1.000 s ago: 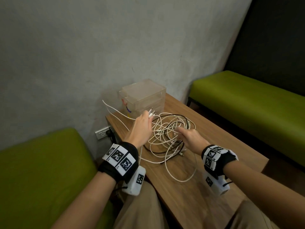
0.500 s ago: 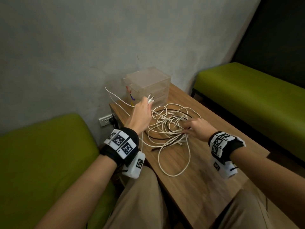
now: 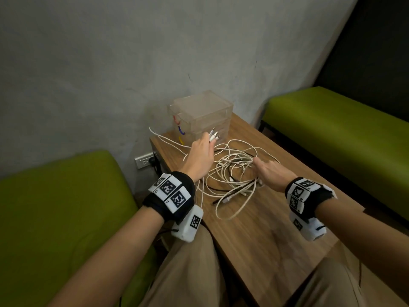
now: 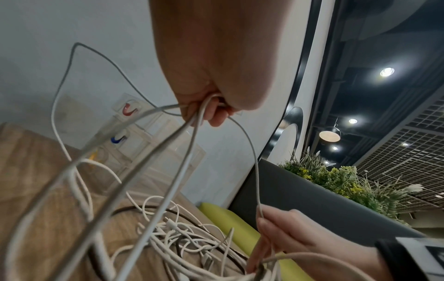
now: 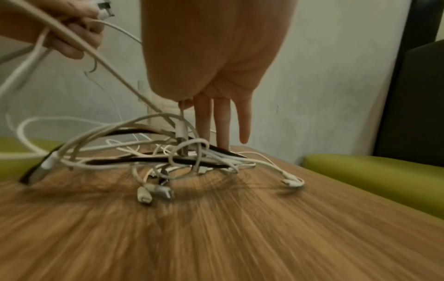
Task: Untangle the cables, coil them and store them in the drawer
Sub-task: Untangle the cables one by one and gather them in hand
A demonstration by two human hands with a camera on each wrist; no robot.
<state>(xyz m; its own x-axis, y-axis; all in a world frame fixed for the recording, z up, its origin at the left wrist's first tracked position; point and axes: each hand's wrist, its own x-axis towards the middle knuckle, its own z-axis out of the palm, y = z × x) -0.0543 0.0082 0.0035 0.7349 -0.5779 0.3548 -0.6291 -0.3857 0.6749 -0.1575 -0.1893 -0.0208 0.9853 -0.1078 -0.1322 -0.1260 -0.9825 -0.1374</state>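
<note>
A tangle of white cables and one black cable (image 3: pixel 232 173) lies on the wooden table (image 3: pixel 265 229). My left hand (image 3: pixel 207 145) is raised over its far left side and grips several cable ends (image 4: pixel 206 110), their plugs sticking out past the fingers (image 3: pixel 214 136). At the tangle's right side, my right hand (image 3: pixel 261 167) pinches one white cable between thumb and forefinger (image 5: pixel 182 106). Its other three fingers (image 5: pixel 223 121) point straight down onto the heap. A clear drawer unit (image 3: pixel 201 116) with red, blue and yellow handles stands shut behind the cables, against the wall.
Green benches flank the table on the left (image 3: pixel 55 207) and right (image 3: pixel 332 129). A wall socket (image 3: pixel 145 160) with a black plug in it sits left of the table. Loose plug ends (image 5: pixel 153 192) lie on the wood at the tangle's near edge.
My left hand has lifted the bundle of plug ends a little toward the drawer unit. My right hand has slid slightly right within the tangle and still pinches a cable.
</note>
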